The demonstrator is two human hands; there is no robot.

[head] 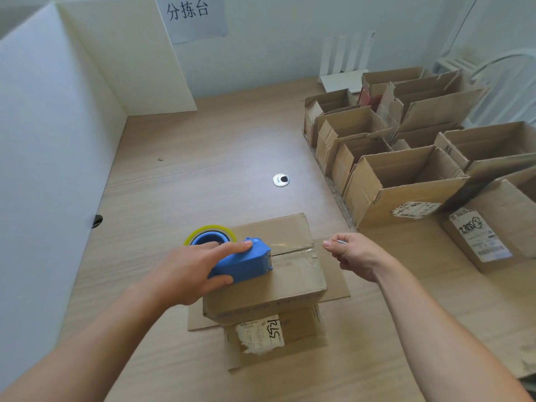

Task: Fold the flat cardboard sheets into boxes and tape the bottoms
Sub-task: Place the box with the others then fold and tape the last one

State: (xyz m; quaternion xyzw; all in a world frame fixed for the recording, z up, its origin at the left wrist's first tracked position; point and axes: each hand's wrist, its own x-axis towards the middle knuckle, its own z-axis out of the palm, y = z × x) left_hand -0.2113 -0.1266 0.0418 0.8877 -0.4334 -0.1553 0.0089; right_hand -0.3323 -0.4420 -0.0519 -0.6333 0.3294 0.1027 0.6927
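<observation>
left hand (185, 274): bare, short nails
right hand (356, 256): bare
forearms (87, 338): bare to frame edge

- A box (290, 282) sits on the table (203, 169), near the front edge, with flaps spread flat under it.
- The tape dispenser (243, 264) lies on the box's left half, under the left hand (185, 274).
- The right hand (356, 255) hangs just right of the box.
- A grommet (280, 180) is set in the table behind the box.
- Open boxes (406, 181) stand in rows at the right.
- A router (342, 79) stands behind those rows.
</observation>
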